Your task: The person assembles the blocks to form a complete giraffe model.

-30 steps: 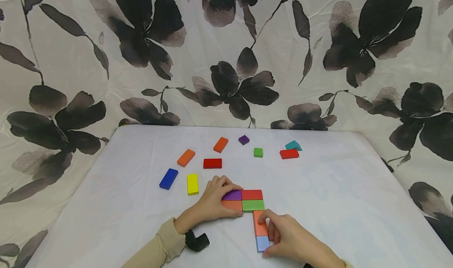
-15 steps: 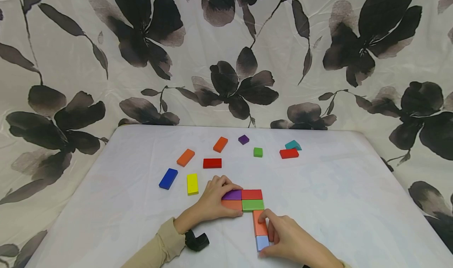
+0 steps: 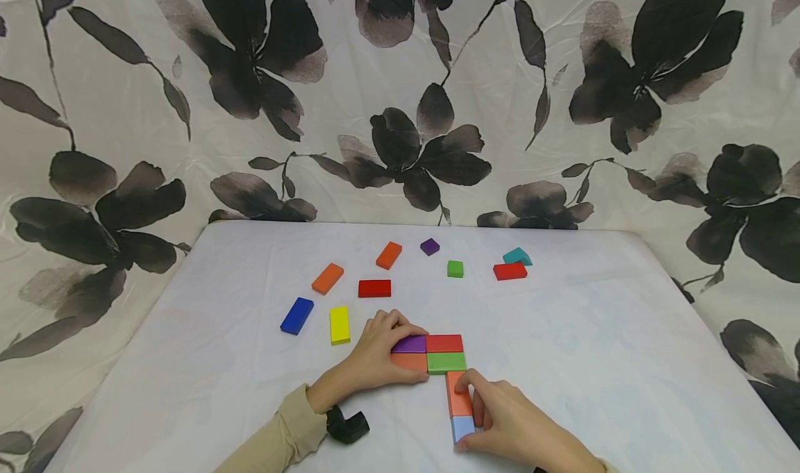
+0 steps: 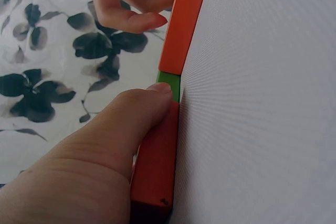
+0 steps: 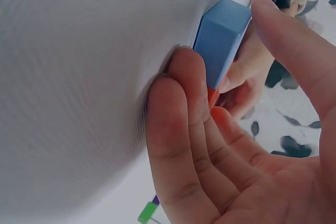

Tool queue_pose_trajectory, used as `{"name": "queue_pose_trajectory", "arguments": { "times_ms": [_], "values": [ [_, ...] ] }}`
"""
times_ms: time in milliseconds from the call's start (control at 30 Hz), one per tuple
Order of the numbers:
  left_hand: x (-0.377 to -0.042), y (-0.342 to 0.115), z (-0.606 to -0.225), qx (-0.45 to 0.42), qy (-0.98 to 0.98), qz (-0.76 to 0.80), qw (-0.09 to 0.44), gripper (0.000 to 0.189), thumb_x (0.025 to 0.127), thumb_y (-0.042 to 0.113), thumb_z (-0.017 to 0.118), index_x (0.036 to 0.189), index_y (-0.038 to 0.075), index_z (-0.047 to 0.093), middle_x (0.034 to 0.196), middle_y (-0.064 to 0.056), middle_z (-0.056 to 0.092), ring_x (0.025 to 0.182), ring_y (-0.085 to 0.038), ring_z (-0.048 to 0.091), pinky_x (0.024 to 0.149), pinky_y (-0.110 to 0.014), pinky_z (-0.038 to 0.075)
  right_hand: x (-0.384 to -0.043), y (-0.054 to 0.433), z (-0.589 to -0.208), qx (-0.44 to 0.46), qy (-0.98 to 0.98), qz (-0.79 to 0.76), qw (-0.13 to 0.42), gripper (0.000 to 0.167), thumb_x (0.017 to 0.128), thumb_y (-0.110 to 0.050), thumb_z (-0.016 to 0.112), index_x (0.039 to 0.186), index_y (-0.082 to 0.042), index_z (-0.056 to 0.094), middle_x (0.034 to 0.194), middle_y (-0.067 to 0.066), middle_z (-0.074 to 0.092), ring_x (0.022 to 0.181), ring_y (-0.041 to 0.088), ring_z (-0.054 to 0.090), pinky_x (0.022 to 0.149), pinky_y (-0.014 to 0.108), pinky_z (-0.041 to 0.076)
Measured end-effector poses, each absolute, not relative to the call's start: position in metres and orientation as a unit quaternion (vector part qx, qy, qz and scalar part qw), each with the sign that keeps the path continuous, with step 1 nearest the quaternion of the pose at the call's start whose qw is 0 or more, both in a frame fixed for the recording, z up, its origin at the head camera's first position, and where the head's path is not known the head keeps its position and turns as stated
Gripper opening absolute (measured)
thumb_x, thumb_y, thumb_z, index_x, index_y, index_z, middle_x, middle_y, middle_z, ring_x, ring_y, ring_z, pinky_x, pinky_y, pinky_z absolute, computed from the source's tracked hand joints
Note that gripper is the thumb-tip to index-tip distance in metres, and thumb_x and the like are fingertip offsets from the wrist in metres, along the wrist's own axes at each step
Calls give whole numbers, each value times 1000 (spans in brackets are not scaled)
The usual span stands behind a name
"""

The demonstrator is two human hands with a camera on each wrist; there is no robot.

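My left hand (image 3: pixel 376 353) grips the left end of a flat two-by-two group of wooden blocks, fingers behind the purple block (image 3: pixel 410 344) and thumb along the front of an orange block (image 3: pixel 406 360). To their right lie a red block (image 3: pixel 444 343) and a green block (image 3: pixel 446 363). Below the green one, a second orange block (image 3: pixel 459 405) runs toward me, with a light blue block (image 3: pixel 462 428) at its near end. My right hand (image 3: pixel 512 417) holds this pair, index fingertip on the orange block and thumb at the light blue block's near corner (image 5: pixel 226 35).
Loose on the white table (image 3: pixel 594 348) lie a yellow block (image 3: pixel 340 325), a blue block (image 3: pixel 296 316), two orange blocks (image 3: pixel 328 278), red ones (image 3: pixel 374 288), a small green block (image 3: pixel 455 269), a purple one (image 3: pixel 429 246) and a teal one (image 3: pixel 517 255). Floral cloth hangs behind.
My right thumb has slid slightly left along the light blue block's near end. The left hand and the blocks have stayed in place.
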State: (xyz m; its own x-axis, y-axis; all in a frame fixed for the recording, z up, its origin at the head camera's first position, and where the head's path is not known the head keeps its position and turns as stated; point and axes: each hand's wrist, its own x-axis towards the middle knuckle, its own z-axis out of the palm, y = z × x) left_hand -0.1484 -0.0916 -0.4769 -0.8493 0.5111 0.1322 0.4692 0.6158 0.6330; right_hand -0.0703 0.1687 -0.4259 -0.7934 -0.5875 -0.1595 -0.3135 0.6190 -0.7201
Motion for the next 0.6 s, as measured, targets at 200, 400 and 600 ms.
{"name": "queue_pose_trajectory", "arguments": {
  "times_ms": [200,400,600],
  "values": [
    [-149,-92,-478,268,899,343,39,60,73,51,83,126,29,65,109,11,46,107,-12,36,87,-35,32,-74,170,-423,-260,879,-354,185,57,73,-33,88,115,-18,53,73,-10,54,58,2,48,57,21,43],
    [-149,-91,-478,268,900,342,38,60,73,51,83,126,28,66,110,10,46,107,-12,36,86,-35,33,-79,171,-419,-259,897,-332,137,57,71,-33,90,115,-19,57,94,-9,54,84,9,52,69,24,47],
    [-149,-91,-478,272,899,342,34,60,73,51,83,126,28,66,110,10,46,106,-12,36,86,-35,32,-91,170,-416,-253,912,-306,106,65,71,-31,90,125,-17,56,129,-3,47,120,19,46,96,41,49]
  ]
}}
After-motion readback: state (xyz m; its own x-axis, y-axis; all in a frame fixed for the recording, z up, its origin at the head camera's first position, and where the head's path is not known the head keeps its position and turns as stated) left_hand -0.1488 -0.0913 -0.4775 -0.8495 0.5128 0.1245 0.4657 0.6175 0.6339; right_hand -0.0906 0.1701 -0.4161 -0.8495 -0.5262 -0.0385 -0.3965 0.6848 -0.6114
